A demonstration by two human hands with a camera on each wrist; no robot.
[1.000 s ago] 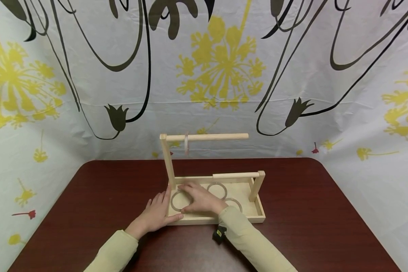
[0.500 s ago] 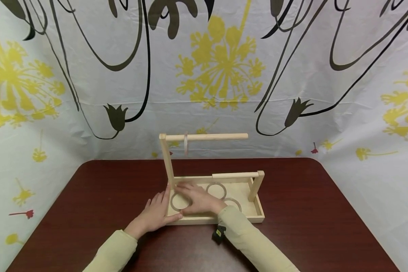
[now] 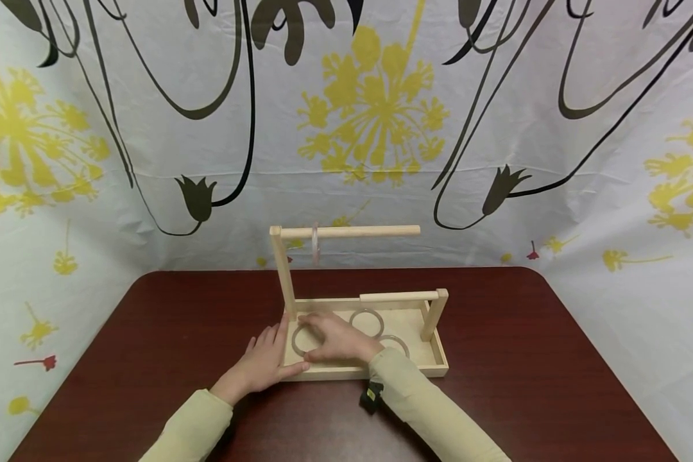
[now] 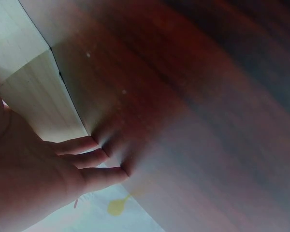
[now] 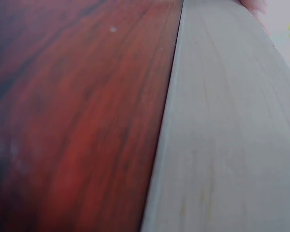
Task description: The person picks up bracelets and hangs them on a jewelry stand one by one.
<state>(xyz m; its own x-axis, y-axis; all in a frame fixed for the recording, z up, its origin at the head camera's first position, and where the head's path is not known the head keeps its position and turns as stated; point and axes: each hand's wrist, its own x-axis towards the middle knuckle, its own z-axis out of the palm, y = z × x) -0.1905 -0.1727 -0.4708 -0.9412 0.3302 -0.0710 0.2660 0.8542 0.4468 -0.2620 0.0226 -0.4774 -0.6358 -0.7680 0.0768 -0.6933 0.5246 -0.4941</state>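
A shallow wooden tray (image 3: 410,371) with two upright posts stands on the dark red table. My right hand (image 3: 341,339) reaches into its left part, thumb and fingers spread around a clear ring (image 3: 292,342) and pinching its edge. My left hand (image 3: 260,364) rests against the tray's left end, fingers straight, thumb on the front wall. In the left wrist view, fingertips of the left hand (image 4: 38,164) show beside the tray's wood (image 4: 38,99). The right wrist view shows only the tray's front wall (image 5: 222,125) and a bit of a hand at the top.
Two more clear rings, one at the back (image 3: 366,310) and one in front (image 3: 401,341), lie in the tray. Another ring (image 3: 316,244) hangs on the upper wooden rod (image 3: 369,231). A shorter, lower rod (image 3: 398,296) extends left from the right post (image 3: 435,314).
The right hand's fingers shift slightly left, then close in around the left ring, which has moved a little to the right. The left hand stays in place.
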